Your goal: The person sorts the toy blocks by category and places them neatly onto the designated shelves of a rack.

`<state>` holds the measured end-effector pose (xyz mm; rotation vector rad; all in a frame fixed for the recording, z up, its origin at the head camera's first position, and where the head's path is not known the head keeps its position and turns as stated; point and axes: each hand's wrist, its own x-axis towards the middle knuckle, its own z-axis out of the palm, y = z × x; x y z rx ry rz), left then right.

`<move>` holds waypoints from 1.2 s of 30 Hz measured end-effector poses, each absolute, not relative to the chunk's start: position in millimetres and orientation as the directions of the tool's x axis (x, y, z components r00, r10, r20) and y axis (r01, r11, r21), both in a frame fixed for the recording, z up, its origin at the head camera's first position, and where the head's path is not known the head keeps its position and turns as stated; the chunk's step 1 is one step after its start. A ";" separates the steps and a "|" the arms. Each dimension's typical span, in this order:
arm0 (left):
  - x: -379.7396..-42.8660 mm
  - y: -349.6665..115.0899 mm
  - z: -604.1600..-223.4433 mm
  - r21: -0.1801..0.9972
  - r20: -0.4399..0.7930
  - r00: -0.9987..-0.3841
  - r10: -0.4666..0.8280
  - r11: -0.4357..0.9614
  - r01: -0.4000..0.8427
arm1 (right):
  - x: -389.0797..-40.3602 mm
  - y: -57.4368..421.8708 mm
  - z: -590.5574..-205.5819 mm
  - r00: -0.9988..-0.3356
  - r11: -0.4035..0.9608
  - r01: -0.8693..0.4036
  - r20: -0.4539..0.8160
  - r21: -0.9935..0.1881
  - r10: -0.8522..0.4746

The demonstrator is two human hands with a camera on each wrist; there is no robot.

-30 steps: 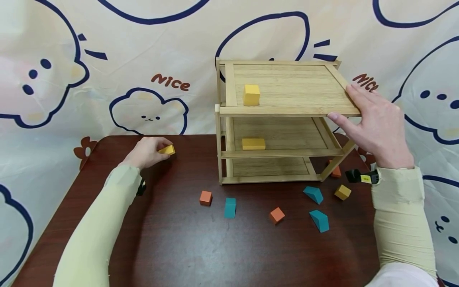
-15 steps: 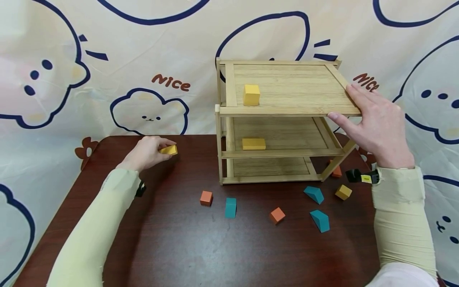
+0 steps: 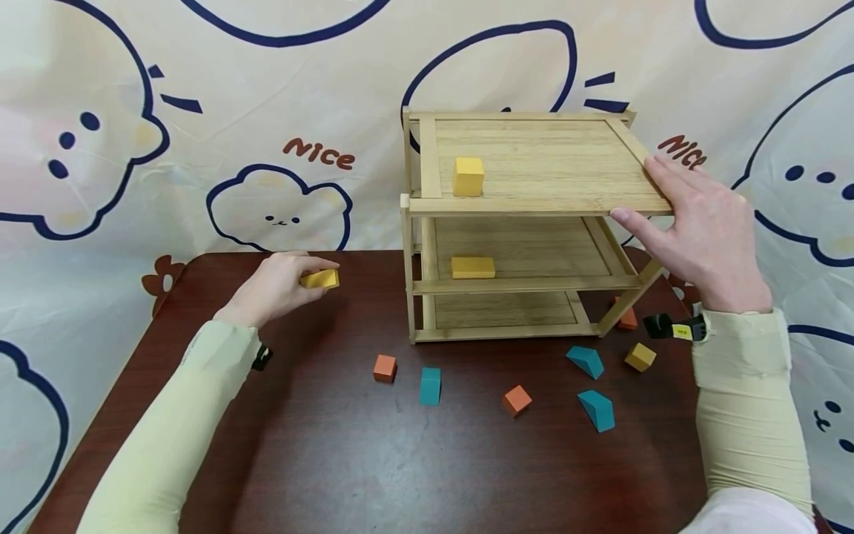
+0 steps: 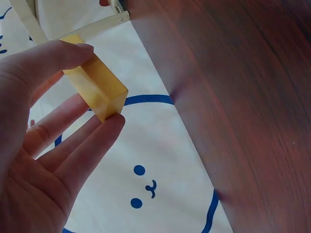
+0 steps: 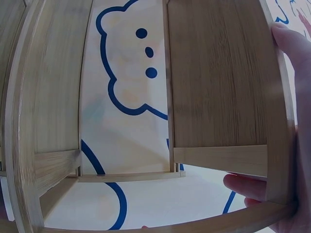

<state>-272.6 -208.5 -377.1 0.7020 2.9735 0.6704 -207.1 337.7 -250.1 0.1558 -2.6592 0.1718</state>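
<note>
My left hand (image 3: 276, 289) pinches a yellow rectangular block (image 3: 322, 279) between thumb and fingers, above the table's back left. In the left wrist view the block (image 4: 99, 82) lies slantwise between thumb and fingertips. A three-tier wooden shelf (image 3: 534, 206) stands at the back right. My right hand (image 3: 707, 230) grips the right end of its top board, thumb at the front edge; the right wrist view shows fingertips (image 5: 245, 187) round the side. One yellow block (image 3: 468, 178) stands on the top tier, and another yellow block (image 3: 473, 268) lies on the middle one.
Before the shelf lie two orange cubes (image 3: 385, 368), a teal block (image 3: 430, 386), two teal wedges (image 3: 597, 411) and a yellow block (image 3: 640, 357). An orange piece (image 3: 626, 315) is partly hidden behind the shelf's right leg. A printed cloth (image 3: 280, 89) hangs behind the table (image 3: 373, 467).
My left hand has moved a little to the right with the yellow block, turning it slightly. The right hand and the shelf have stayed in place.
</note>
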 end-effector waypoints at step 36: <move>-246.5 -196.9 -356.6 0.392 0.087 -0.886 0.456 0.802 0.451 | -206.3 337.6 -248.0 -0.895 0.985 -0.131 0.441 -0.109 -0.070</move>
